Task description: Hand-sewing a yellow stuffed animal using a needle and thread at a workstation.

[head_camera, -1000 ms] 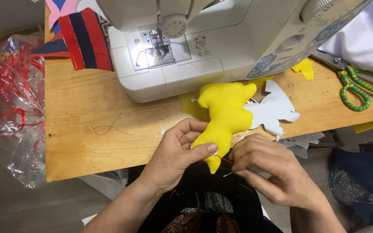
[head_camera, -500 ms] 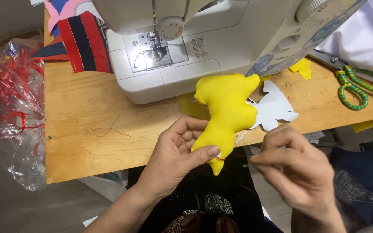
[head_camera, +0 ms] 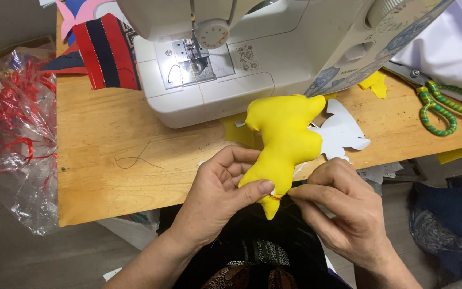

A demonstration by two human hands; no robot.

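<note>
left hand [head_camera: 223, 190] cupping yellow stuffed shape [head_camera: 284, 140], right hand [head_camera: 343, 206] pinching its seam

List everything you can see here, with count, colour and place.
toy: one, yellow, stuffed, held over table's front edge
sewing machine: one, white, back of table
table: one, light wood
scissors: one pair, green-striped handles, table right
paper shape: one, white, behind toy
fabric: red and navy striped, left of machine
bag: one, clear plastic with red strips, far left
thread: one loose dark strand, on table
left hand: holds toy's lower part
right hand: fingers pinched at toy's seam
</note>
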